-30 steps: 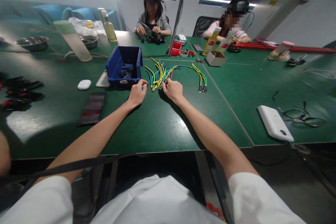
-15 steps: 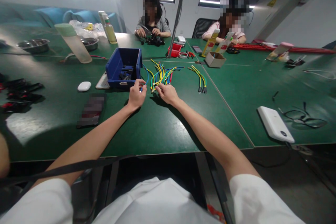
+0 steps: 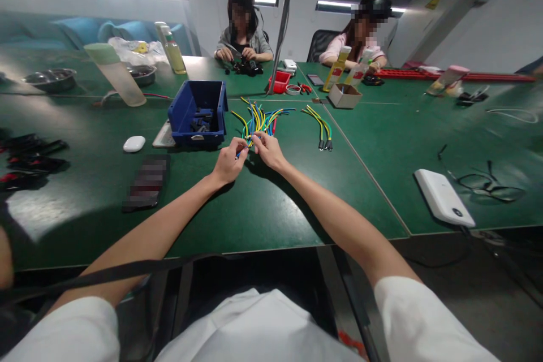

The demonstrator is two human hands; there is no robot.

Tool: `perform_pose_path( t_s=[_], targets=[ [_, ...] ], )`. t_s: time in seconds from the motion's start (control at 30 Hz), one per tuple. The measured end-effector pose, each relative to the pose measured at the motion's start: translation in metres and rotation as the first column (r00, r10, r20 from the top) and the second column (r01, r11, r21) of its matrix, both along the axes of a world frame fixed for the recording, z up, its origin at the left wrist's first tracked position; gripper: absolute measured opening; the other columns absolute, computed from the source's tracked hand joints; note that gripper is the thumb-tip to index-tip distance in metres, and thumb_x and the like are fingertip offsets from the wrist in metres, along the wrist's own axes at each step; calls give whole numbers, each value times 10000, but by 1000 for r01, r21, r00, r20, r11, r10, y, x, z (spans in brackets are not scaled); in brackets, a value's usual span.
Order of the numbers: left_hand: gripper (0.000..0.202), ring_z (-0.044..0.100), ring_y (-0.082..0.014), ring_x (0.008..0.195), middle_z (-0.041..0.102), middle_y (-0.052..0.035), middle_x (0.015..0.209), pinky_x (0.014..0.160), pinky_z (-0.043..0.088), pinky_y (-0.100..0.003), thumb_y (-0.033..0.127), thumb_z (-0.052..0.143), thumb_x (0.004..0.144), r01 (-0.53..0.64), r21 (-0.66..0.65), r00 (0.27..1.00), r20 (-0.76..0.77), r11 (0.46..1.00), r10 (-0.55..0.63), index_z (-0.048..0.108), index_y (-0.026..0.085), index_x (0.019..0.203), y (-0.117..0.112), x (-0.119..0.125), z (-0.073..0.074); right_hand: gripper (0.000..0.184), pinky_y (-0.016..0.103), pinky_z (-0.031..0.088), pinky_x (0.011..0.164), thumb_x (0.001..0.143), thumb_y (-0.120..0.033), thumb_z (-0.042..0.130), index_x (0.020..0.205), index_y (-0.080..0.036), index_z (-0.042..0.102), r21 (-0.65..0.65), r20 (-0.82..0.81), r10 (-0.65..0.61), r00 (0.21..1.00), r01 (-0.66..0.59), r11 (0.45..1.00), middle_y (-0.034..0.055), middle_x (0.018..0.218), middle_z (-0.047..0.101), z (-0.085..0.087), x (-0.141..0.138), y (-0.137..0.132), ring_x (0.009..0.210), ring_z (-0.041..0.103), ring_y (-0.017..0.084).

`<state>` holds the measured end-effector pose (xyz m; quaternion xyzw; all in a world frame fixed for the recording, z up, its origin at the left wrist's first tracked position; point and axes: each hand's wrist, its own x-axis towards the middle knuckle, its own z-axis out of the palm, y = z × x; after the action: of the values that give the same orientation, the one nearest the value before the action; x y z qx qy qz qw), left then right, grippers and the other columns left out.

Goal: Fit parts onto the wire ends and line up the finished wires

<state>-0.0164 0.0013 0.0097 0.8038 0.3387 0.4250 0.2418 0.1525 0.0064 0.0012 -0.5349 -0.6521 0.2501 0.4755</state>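
Just right of the blue bin, my left hand (image 3: 230,162) is closed in a pinch, with a bit of a blue wire (image 3: 238,155) showing at its fingertips. My right hand (image 3: 270,151) is also closed, its fingertips against the near end of a pile of wires (image 3: 258,117) in yellow, green, blue and red. What those fingers grip is hidden. The two hands are almost touching. To the right lies a small group of yellow and green wires (image 3: 322,124) with dark sleeves and ring terminals at their near ends.
A blue bin (image 3: 198,138) with dark small parts stands left of the wires. Near it lie a white case (image 3: 134,143) and a dark phone (image 3: 146,182). A white power bank (image 3: 443,197) and glasses (image 3: 490,186) are at right. Two people work across the table.
My left hand has moved right, away from the bin and close to my right hand, bringing the blue wire along. My right hand has stayed at the pile.
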Motion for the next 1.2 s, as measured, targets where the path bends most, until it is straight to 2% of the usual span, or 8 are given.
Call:
perform_pose_path(
  t_s=[0.17, 0.3, 0.43, 0.63, 0.8, 1.0, 1.1, 1.2],
  targets=[
    [123, 493, -121, 560, 552, 38, 654, 610, 388, -244, 274, 477, 908, 111, -17, 987, -117, 994, -112, 501, 193, 998, 5, -2, -3, 317, 212, 345, 423, 846, -497, 572, 957, -230, 440, -111, -390, 42, 920, -92, 989, -95, 570, 535, -6, -9, 3, 393, 462, 88],
    [135, 519, -136, 590, 577, 20, 684, 617, 390, -252, 282, 467, 914, 113, 0, 973, -204, 994, -111, 520, 195, 1003, 8, -4, -5, 310, 196, 357, 402, 825, -464, 583, 888, -251, 365, -136, -481, 51, 875, -132, 982, -124, 511, 513, -5, -11, 2, 368, 476, 89],
    [169, 576, -156, 648, 627, -11, 757, 638, 407, -263, 320, 456, 929, 65, 17, 969, -241, 998, -59, 541, 196, 1005, 12, -7, -6, 290, 181, 342, 394, 811, -424, 601, 871, -237, 388, -144, -517, -4, 856, -82, 986, -81, 573, 605, -4, -10, 2, 393, 517, 84],
    [223, 541, -159, 569, 585, -3, 667, 567, 358, -264, 363, 431, 944, -47, 68, 958, -279, 997, 64, 565, 192, 992, 18, -10, -5, 259, 170, 315, 373, 801, -361, 618, 871, -225, 409, -135, -600, -121, 791, 49, 990, -73, 557, 601, -6, -8, 6, 389, 513, 81],
    [223, 590, -173, 643, 630, -27, 745, 630, 407, -275, 341, 420, 945, -172, 127, 956, -220, 977, 196, 564, 194, 1032, 24, -14, -6, 228, 164, 288, 357, 812, -329, 600, 872, -229, 404, -132, -642, -211, 737, 165, 977, -94, 517, 546, -10, 2, 13, 387, 503, 82],
    [226, 600, -250, 972, 640, -118, 1006, 900, 432, -375, 249, 424, 900, -443, 312, 878, -37, 840, 477, 561, 163, 1058, 40, -30, 1, 236, 162, 288, 359, 804, -348, 604, 871, -231, 411, -161, -598, -255, 760, 197, 967, -97, 514, 530, -13, 8, 16, 389, 494, 84],
    [279, 545, -295, 1104, 630, -153, 1116, 976, 377, -421, 264, 441, 890, -512, 357, 819, -71, 781, 569, 568, 148, 1109, 48, -38, 4, 221, 164, 314, 376, 803, -344, 597, 875, -224, 427, -146, -576, -240, 781, 190, 971, -86, 532, 553, -13, 7, 17, 404, 502, 83],
    [332, 538, -315, 1107, 647, -163, 1123, 965, 358, -444, 322, 382, 928, -514, 353, 779, -189, 782, 597, 599, 147, 1107, 54, -43, 3, 226, 168, 325, 382, 804, -357, 596, 874, -226, 425, -147, -553, -252, 794, 205, 968, -83, 543, 563, -15, 7, 18, 408, 509, 86]
  ],
)
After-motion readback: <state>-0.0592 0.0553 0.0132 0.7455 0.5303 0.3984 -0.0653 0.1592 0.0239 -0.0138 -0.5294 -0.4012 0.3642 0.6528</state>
